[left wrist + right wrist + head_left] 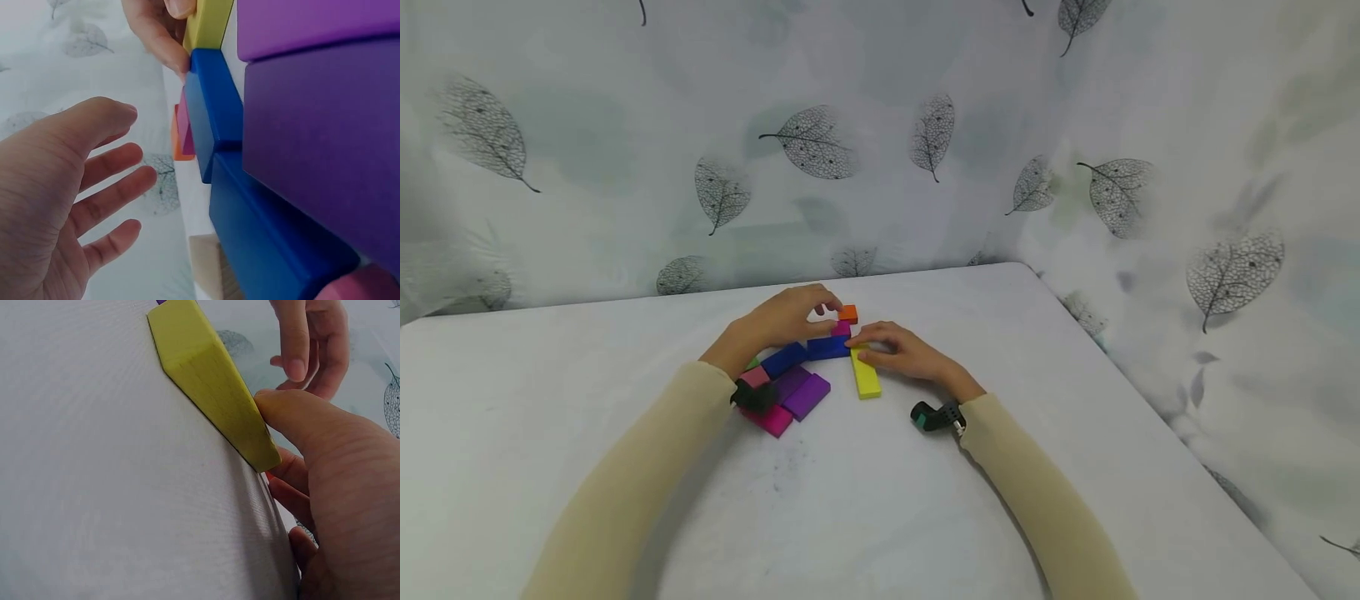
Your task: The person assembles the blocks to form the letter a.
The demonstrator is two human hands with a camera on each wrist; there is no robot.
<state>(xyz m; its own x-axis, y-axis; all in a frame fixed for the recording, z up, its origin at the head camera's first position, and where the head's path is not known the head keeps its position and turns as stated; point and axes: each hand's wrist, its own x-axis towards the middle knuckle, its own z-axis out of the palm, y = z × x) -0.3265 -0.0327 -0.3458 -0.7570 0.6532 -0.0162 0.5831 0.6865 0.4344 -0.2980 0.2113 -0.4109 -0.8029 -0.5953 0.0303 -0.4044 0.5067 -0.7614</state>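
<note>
Head view | yellow block [867, 382], mid-frame, end by blue block [829, 348] | right hand [904, 352] seems to pinch its far end (contact partly hidden) | left hand [790, 315] empty, fingers apart, near orange block [848, 314] | light pressure should avoid nudging the blue block

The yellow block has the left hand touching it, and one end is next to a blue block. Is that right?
Not quite: it's the right hand touching the yellow block, as the right wrist view shows. One end of it is next to a blue block, just as you said.
</note>
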